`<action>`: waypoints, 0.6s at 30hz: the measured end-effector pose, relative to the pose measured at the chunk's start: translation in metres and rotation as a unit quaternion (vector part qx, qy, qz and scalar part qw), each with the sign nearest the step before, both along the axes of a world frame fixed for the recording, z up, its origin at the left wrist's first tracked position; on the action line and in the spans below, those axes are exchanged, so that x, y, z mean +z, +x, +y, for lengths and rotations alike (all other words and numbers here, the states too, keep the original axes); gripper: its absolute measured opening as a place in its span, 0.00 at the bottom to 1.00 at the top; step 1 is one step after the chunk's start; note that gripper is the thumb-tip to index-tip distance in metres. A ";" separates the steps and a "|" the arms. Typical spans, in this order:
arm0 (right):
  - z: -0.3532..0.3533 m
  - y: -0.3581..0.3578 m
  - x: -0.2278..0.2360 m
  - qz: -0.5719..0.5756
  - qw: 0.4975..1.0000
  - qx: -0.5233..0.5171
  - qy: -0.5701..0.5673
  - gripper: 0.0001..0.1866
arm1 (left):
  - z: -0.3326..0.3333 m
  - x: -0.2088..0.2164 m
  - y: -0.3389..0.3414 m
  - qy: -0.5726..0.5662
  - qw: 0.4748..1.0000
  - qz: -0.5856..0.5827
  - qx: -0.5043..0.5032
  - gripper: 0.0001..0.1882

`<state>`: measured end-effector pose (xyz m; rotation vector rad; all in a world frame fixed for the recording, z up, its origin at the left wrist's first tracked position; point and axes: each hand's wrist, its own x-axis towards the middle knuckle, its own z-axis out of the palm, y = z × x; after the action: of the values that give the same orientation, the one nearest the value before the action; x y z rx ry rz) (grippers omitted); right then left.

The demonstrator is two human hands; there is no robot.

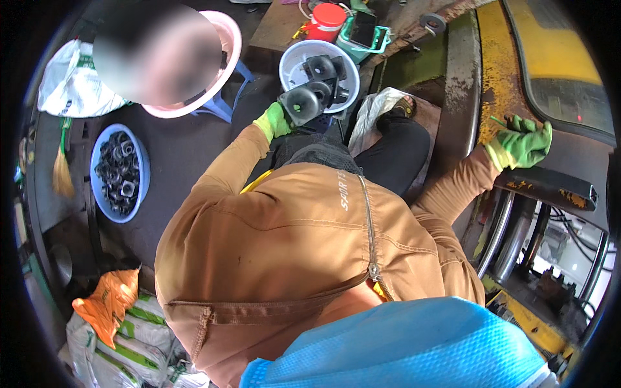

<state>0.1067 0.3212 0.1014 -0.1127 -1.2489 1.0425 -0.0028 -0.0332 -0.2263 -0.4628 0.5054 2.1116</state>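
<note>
My left hand (275, 123), in a green glove, is closed on the edge of a black plastic part (301, 105) with a square flange and a rounded body. That part is above my lap, at the near rim of a pale blue basin (285, 70) that holds more black parts (323, 66). On the far right, my right hand (522, 143), also gloved in green, is raised beside a yellow machine, above a dark ledge (550, 184). Its fingers are curled, and a thin green piece sticks out next to them; what they hold is hidden.
A blue tub (141, 194) of small black parts stands on the floor to the left. Beyond it are a pink basin (234, 39) on a blue stool (226, 103), a white sack (71, 87) and a broom (62, 171). A red container (325, 22) sits at the back. The machine (495, 77) borders my right.
</note>
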 end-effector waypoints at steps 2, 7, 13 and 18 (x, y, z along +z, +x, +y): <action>0.017 0.003 0.013 -0.039 0.999 0.006 -0.033 0.13 | 0.002 0.005 0.002 -0.245 0.699 0.671 -0.031 0.11; 0.069 0.023 0.034 -0.182 0.979 0.084 0.043 0.12 | -0.001 -0.003 0.001 -0.158 0.832 0.529 -0.047 0.13; 0.077 0.074 0.027 -0.202 0.964 0.171 0.040 0.14 | -0.013 -0.025 -0.004 -0.170 0.782 0.595 -0.076 0.15; 0.052 0.132 0.023 -0.190 0.970 0.146 0.039 0.15 | -0.013 -0.002 -0.004 -0.247 0.555 0.794 -0.034 0.15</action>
<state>0.2383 0.3729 0.1246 -0.0717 -1.6888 1.2618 -0.0069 -0.0459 -0.2282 1.4156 2.0583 1.6739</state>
